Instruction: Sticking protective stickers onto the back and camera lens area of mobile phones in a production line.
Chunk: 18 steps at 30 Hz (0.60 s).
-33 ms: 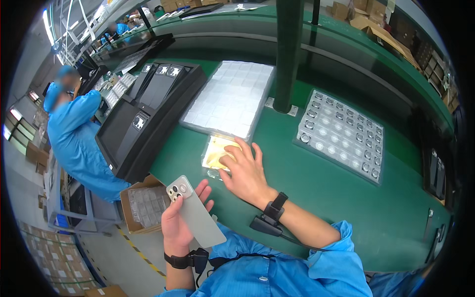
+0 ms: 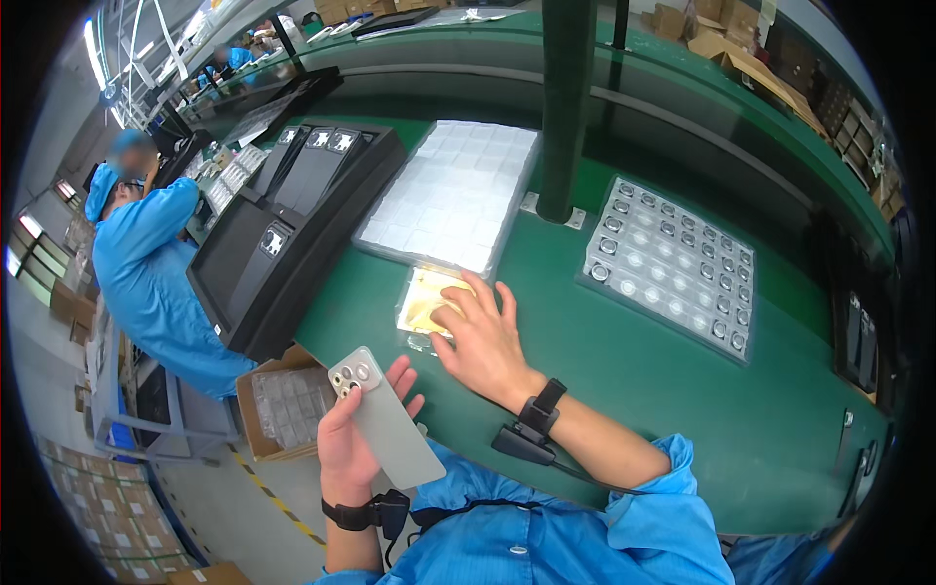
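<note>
My left hand [image 2: 351,444] holds a pale grey smartphone [image 2: 395,429] at the near edge of the bench. The phone is tilted, its back with several camera lenses facing up; my thumb lies by the lenses and my other fingers come out past the far side. My right hand [image 2: 483,341] rests with spread, bent fingers on a small stack of yellow film sheets [image 2: 421,297] in a clear wrapper. Its fingertips touch the top sheet, and the thumb is at the near edge. Beyond the stack lies a large clear tray of white square pieces [image 2: 453,190].
A clear tray of round ring-shaped parts [image 2: 673,268] lies right of a green post [image 2: 565,117]. Black trays with phone-like parts [image 2: 292,224] stand at the left. A carton of clear plastic trays [image 2: 288,405] is below the bench edge. A co-worker in blue [image 2: 156,263] sits far left.
</note>
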{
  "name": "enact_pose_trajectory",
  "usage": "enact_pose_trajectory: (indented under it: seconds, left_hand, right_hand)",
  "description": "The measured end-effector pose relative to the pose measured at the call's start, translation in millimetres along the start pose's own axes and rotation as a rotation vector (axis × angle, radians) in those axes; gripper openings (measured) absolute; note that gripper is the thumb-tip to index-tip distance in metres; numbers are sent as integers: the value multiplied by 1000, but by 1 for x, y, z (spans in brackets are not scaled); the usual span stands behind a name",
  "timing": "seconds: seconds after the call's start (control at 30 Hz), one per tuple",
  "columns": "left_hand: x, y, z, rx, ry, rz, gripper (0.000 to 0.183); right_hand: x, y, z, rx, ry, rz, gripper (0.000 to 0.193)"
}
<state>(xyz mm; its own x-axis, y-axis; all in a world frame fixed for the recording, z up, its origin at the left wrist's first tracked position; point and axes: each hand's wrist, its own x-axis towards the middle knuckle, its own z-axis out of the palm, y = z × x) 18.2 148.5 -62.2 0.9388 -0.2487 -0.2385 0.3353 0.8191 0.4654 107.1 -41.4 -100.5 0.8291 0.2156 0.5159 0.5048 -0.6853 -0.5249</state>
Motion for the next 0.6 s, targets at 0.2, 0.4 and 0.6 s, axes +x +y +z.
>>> enact_pose_trajectory:
  seconds: [0.2, 0.4, 0.6]
  left_hand:
    - [8, -10, 1, 70, 76, -82, 52]
    - [24, -6, -6, -109, 47, -113, 52]
    - [18, -10, -35, -101, -36, 16, 51]
  right_hand:
    - [4, 2, 3, -2, -17, 41, 12]
    - [-5, -18, -22, 80, 28, -230, 7]
    - [-44, -47, -56, 341, 15, -171, 9]
